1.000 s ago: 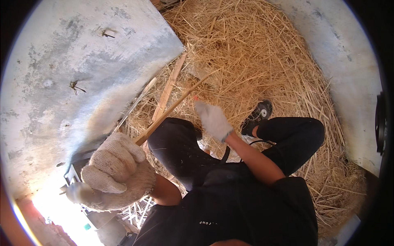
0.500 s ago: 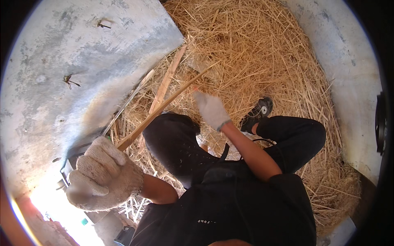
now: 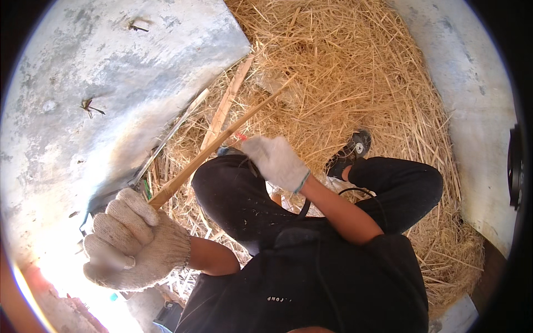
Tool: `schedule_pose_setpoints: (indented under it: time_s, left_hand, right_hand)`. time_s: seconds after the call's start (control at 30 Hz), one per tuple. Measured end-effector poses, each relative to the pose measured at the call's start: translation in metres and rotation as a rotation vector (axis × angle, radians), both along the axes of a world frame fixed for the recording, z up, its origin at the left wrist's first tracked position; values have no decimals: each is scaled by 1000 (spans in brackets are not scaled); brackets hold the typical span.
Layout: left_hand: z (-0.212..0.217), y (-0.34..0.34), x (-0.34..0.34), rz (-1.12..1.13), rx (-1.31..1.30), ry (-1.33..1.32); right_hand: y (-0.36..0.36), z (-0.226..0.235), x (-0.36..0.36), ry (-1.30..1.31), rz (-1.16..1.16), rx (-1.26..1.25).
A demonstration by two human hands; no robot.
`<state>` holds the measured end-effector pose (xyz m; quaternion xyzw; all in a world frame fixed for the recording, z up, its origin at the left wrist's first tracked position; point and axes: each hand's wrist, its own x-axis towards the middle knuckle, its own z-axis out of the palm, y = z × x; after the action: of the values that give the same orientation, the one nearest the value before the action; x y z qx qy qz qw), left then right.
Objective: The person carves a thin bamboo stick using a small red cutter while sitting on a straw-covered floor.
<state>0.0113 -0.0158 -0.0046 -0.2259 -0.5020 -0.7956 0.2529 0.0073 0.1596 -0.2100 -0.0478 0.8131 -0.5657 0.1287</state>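
My left hand (image 3: 136, 241), in a knitted off-white glove, is closed round the near end of a long, narrow wooden strip (image 3: 191, 166). The strip slants away to the upper right over the straw and past my bent left knee. My right hand (image 3: 276, 162), gloved the same way with a green cuff edge, is above that knee, close to the strip's near side. Its fingers are curled; whatever they hold is hidden. A small red spot (image 3: 240, 136) shows between that hand and the strip, too small to name.
Loose straw (image 3: 355, 66) covers the ground around my legs. A flat wooden slat (image 3: 229, 102) lies on it beside a grey wall (image 3: 111, 61) on the left. Another pale wall (image 3: 472, 100) curves along the right. A dark boxy object (image 3: 168, 315) is at the lower left.
My right hand has moved down and left, toward my knee and nearer to me. My left hand has shifted slightly left and down with the wooden strip still in it.
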Motion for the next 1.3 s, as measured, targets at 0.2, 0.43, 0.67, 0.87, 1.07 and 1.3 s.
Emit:
schedule_pose_setpoints:
  time_s: [0.2,0.43,0.67,0.87,1.07,1.3]
  left_hand:
    - [4,4,3,-34,-19,7]
    - [-7,-6,-1,75,83,-20]
    - [0,1,-10,41,105,-15]
    - [-8,-22,-3,78,106,-5]
    - [3,-14,-10,-51,-38,22]
    - [-9,-17,-20,-72,-41,64]
  right_hand:
    - [57,-93,-38,-362,-217,318]
    - [18,-42,-16,15,-7,24]
    - [66,-190,-54,-264,-271,381]
    - [60,-113,-33,-224,-210,269]
    - [53,-165,-71,-201,-195,347]
    - [62,-156,-78,-549,-302,225]
